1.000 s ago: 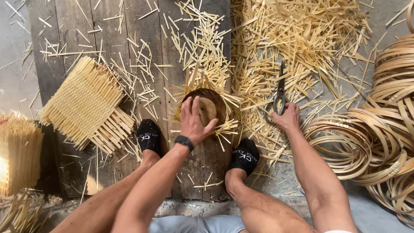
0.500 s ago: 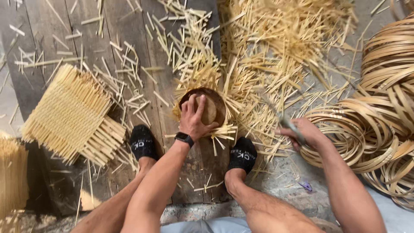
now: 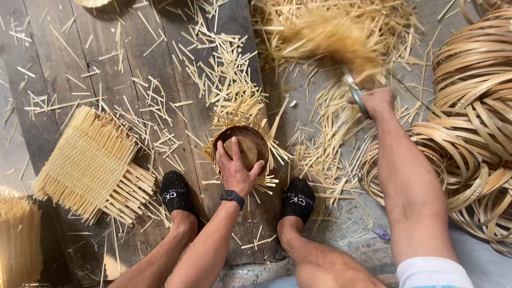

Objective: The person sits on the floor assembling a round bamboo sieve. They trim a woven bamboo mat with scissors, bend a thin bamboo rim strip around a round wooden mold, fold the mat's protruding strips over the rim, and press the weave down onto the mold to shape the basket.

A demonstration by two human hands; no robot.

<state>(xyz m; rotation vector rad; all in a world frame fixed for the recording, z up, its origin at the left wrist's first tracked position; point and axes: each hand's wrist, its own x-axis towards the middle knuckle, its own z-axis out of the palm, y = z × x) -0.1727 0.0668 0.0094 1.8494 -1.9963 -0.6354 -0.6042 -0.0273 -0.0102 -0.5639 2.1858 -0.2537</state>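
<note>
My left hand (image 3: 237, 166), with a black watch on the wrist, presses down on a round brown wooden form (image 3: 246, 145). The form sits on a fan of thin bamboo strips (image 3: 234, 109) between my two feet in black socks. Over at the right, my right hand (image 3: 377, 101) is lifted and closed around metal scissors (image 3: 354, 89). A blurred tuft of straw-coloured strips (image 3: 332, 36) lies just beyond that hand; whether the hand holds it too I cannot tell.
A square woven bamboo mat (image 3: 90, 162) lies to the left on dark wooden boards (image 3: 106, 74). Coils of flat bamboo bands (image 3: 474, 106) are piled at the right. Loose cut strips (image 3: 320, 154) litter the floor, and a bundle of strips (image 3: 18, 240) stands at the far left.
My right hand took the scissors off the floor and moved up and to the right into the loose strips. The left hand stayed on the round form. The view shifted.
</note>
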